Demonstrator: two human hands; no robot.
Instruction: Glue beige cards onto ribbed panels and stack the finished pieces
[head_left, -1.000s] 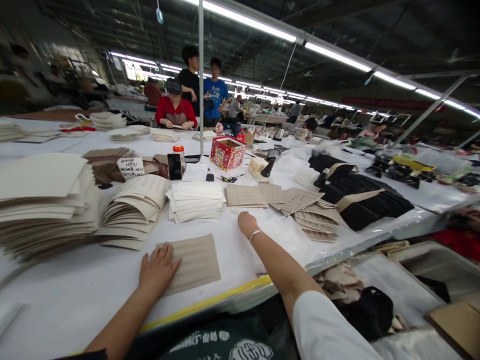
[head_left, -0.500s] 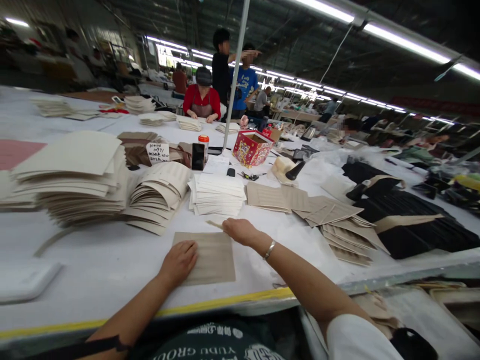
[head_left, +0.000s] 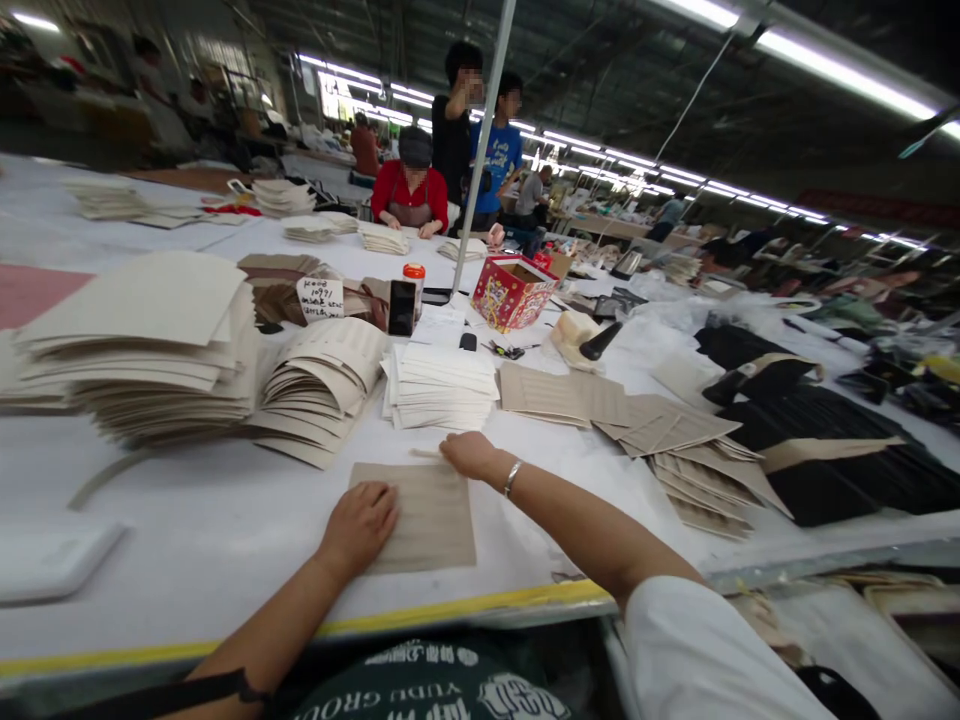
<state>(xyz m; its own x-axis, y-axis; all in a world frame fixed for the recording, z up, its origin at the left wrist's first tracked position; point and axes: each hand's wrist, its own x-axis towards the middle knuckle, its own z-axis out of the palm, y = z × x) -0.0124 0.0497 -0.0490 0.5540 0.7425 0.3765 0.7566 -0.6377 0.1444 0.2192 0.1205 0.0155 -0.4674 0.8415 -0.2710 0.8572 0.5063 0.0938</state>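
A beige rectangular panel [head_left: 435,520] lies flat on the white table in front of me. My left hand [head_left: 367,525] rests on its left part, fingers laid along the surface. Just above the panel's top right corner, my right hand [head_left: 466,455] pinches a narrow pale strip [head_left: 424,454]. The strip points left, along the panel's far edge; its other end is hidden in my fingers. Beyond my right hand stands a stack of white sheets [head_left: 441,385]. To its left is a fanned stack of cream panels [head_left: 322,385].
Taller cream panels [head_left: 142,340] are piled at left, near a white slab [head_left: 56,565]. Beige panels [head_left: 694,440] and black pieces [head_left: 832,450] lie at right. A red box [head_left: 514,292] stands by a metal pole [head_left: 480,160]. A co-worker in red [head_left: 412,190] sits across.
My right hand has shifted slightly left with the strip, which now lies more level. My left hand stays on the panel. The view has turned a little; a standing person lowered a pointing arm.
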